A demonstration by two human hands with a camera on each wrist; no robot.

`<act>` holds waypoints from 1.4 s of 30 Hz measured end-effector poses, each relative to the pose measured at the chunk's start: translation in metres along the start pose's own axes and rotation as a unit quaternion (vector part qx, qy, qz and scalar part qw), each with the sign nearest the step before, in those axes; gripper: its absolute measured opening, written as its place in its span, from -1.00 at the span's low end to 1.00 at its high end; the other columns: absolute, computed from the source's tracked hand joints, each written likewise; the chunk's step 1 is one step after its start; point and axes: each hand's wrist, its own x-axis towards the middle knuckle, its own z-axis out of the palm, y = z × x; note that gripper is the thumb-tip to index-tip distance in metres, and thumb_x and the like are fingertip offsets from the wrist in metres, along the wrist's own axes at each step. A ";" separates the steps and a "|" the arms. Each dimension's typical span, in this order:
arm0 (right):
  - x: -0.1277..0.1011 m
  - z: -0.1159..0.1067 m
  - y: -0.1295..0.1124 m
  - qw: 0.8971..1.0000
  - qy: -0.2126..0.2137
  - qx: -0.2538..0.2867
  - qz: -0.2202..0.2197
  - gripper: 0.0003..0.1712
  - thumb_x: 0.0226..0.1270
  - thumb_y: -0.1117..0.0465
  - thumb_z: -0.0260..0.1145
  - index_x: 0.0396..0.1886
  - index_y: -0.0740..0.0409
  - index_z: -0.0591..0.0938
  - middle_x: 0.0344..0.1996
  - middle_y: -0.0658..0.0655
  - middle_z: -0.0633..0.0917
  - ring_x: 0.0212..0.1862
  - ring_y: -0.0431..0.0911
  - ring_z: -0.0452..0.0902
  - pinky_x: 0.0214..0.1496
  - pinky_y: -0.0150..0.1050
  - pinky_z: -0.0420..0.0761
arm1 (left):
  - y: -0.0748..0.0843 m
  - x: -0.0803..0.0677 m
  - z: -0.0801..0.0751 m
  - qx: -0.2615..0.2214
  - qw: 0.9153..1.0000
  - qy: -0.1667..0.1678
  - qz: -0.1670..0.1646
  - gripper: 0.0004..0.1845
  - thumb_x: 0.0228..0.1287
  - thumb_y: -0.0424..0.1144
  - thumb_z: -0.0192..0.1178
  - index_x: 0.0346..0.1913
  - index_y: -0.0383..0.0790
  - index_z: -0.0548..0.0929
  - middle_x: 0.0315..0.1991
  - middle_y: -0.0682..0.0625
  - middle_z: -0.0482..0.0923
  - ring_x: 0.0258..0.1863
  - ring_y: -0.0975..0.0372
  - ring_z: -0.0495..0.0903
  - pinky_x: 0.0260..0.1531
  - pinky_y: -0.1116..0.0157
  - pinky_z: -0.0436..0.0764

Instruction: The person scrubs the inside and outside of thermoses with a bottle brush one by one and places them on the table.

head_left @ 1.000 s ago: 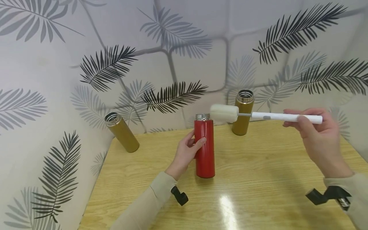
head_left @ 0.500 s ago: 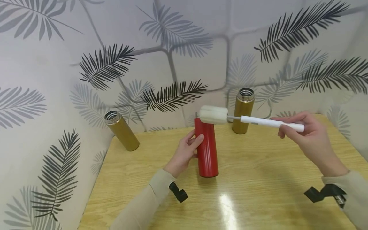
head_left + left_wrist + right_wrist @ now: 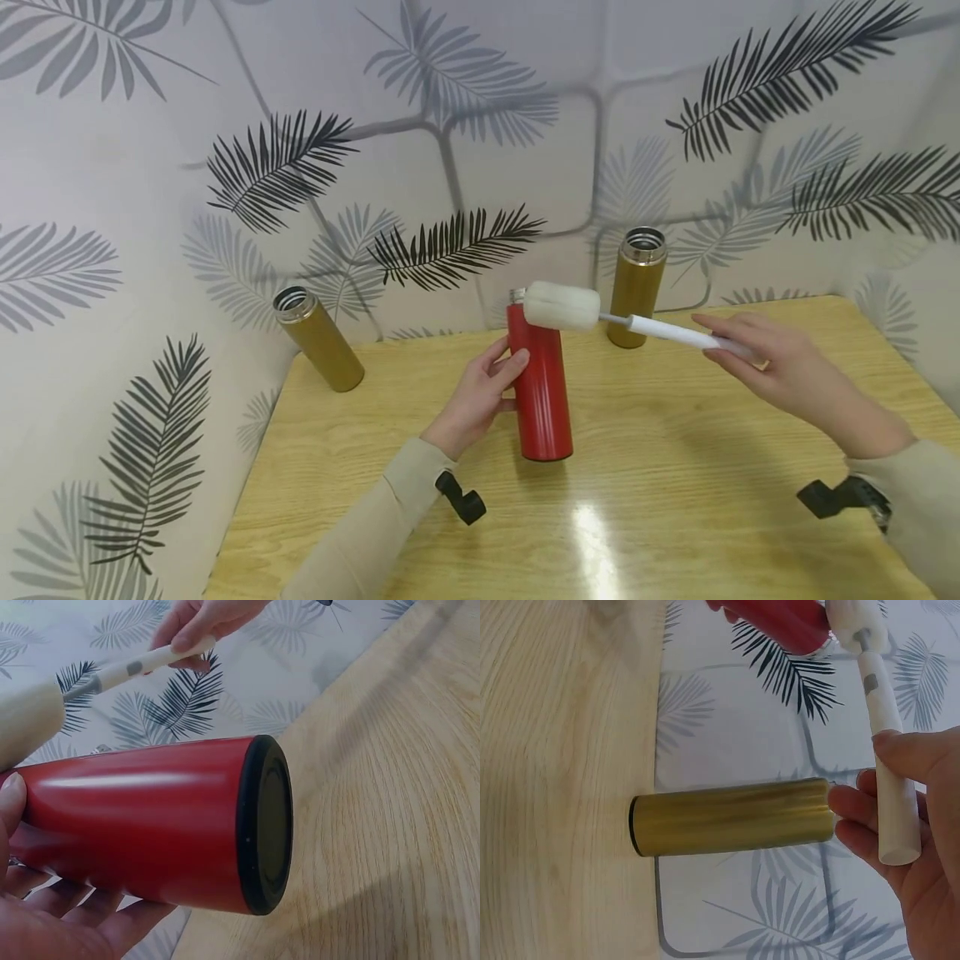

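Red bottle (image 3: 543,392) clamped in my left hand (image 3: 476,396), thumb across its front, fingers behind; it leans a little, metal neck uppermost. The left wrist view adds what the head view hides: the underside of its black base (image 3: 268,825), raised off the wooden table (image 3: 675,500). My right hand (image 3: 787,367) pinches a white-handled sponge brush (image 3: 654,328) between thumb and fingers; the right wrist view shows the handle's flat butt end, and both wrist views a grey patch, neither distinct from the head. The sponge head (image 3: 561,306) lies left of my right hand and just above my left, overlapping the bottle's neck; contact cannot be told. One gold bottle (image 3: 636,300) stands beyond my right hand, to its left; a second gold bottle (image 3: 321,342), clear only from the head, stands well left of my left hand.
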 end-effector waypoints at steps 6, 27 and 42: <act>0.001 0.007 -0.003 0.999 -0.040 -0.008 0.026 -0.75 0.53 0.15 0.35 0.07 0.17 0.73 -0.26 -0.03 0.67 -0.37 -0.31 0.38 -0.39 -0.45 0.38 | 0.002 -0.001 0.001 -0.003 1.000 0.000 -0.006 -0.35 0.61 -0.08 0.14 0.63 -0.04 0.23 0.36 -0.23 0.53 0.24 -0.01 0.62 0.11 -0.09 0.67; -0.012 0.031 -0.001 0.990 -0.127 0.062 0.024 -0.69 0.28 0.45 0.45 -0.01 0.14 0.71 -0.34 -0.21 0.62 -0.36 -0.42 0.35 -0.38 -0.42 0.42 | 0.000 0.004 -0.007 -0.060 0.998 0.032 0.016 -0.40 0.61 -0.07 0.14 0.60 0.15 0.28 0.17 -0.14 0.66 -0.05 0.15 0.72 -0.19 0.12 0.72; -0.027 0.035 -0.004 0.988 -0.132 0.079 -0.018 -0.72 0.32 0.35 0.47 0.01 0.15 0.74 -0.34 -0.25 0.55 -0.34 -0.44 0.31 -0.38 -0.50 0.37 | 0.006 0.003 -0.017 -0.057 0.996 0.045 0.052 -0.32 0.64 -0.04 0.08 0.66 0.32 0.08 0.33 -0.20 0.57 0.06 0.07 0.71 -0.07 0.01 0.72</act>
